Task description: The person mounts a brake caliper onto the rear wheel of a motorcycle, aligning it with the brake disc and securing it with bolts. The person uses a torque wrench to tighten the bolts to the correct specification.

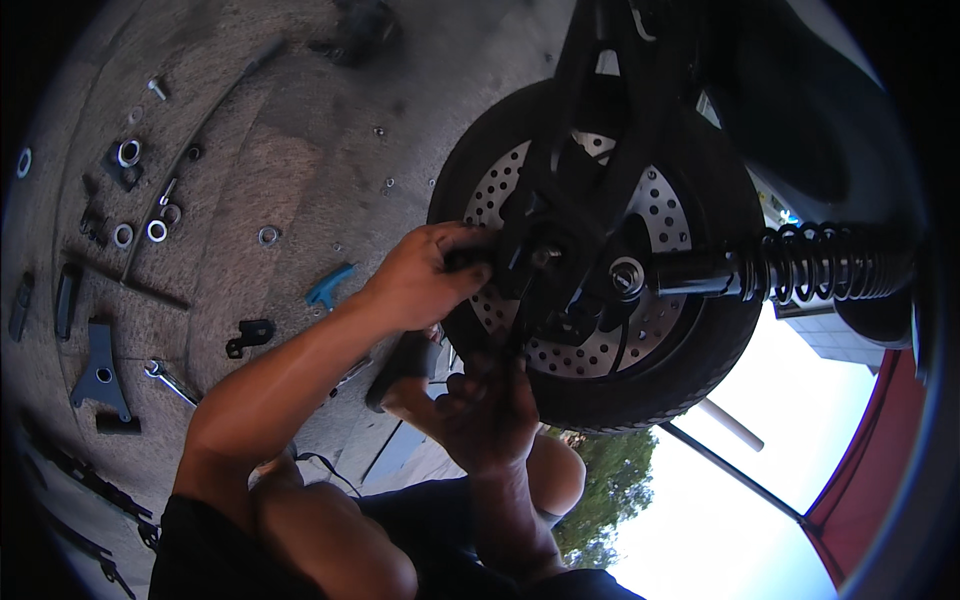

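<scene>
A black tyre [720, 365] surrounds a wheel with a perforated silver brake disc [660, 205]. Across it runs a black swingarm [575, 150], and a bolt head [545, 257] shows near its end. My left hand [425, 275] is closed at the left side of this end, thumb and fingers around a small dark part too shadowed to name. Below the hub, my right hand [490, 415] has its fingers curled and its thumb raised beside a thin dark piece; what it grips is hard to make out. A black coil-spring shock absorber [815, 262] joins near the axle nut [627, 278].
Ground at left holds several washers [157, 231], a bolt [157, 88], a long bar [215, 115], a grey bracket [101, 372], a wrench [172, 382], a small black bracket [250, 337] and a blue-handled tool [330, 287]. A red canopy [870, 460] hangs at lower right.
</scene>
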A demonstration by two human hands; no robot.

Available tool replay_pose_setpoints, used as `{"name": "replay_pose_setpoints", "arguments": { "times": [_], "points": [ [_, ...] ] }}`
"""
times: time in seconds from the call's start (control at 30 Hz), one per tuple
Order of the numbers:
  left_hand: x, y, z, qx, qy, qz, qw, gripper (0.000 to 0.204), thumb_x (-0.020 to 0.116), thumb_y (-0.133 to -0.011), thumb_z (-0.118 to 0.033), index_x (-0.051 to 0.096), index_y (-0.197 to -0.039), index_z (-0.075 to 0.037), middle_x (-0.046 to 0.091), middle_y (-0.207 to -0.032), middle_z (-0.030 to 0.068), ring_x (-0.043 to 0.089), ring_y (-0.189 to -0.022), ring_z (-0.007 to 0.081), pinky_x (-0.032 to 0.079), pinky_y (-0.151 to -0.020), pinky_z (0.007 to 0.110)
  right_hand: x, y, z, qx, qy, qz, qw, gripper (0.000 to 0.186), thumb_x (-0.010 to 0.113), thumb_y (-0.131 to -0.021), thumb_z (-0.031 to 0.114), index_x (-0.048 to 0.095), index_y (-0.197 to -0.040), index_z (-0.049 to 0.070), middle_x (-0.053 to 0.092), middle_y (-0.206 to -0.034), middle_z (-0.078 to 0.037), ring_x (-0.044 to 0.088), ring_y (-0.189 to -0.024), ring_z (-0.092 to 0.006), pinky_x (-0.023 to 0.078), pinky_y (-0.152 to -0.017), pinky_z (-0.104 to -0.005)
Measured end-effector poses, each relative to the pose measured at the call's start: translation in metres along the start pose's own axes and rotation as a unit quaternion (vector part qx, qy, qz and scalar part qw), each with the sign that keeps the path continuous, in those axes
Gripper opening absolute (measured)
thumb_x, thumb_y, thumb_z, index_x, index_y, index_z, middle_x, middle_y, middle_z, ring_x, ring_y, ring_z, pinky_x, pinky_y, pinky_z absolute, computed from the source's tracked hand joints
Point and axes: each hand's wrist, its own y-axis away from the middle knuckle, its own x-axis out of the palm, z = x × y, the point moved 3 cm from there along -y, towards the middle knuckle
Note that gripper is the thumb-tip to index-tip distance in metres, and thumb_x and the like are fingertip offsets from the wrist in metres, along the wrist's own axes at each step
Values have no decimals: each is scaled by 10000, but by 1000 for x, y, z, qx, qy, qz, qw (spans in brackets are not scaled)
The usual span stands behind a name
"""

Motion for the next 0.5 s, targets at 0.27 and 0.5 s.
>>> {"name": "replay_pose_setpoints", "arguments": {
  "times": [0.27,0.5],
  "points": [
    [15,5,5,12,113,26,993,201,618,-852,-12,641,-1051,-8,684,-948,68,638,-894,115,513,-843,294,-18,17,-16,-121,-28,0,992,509,373,-984,483,485,-1336,133,601,-1167,-120,578,-1036,-283,425,-878,-469],
    [18,11,-6,7,110,-21,994,213,665,-805,-7,635,-1016,-4,665,-908,33,612,-858,93,504,-810,254,-123,-5,-74,-158,363,-307,865,492,387,-997,432,588,-1014,-17,623,-802,-98,573,-678,-194,465,-665,-312]
  ]
}}
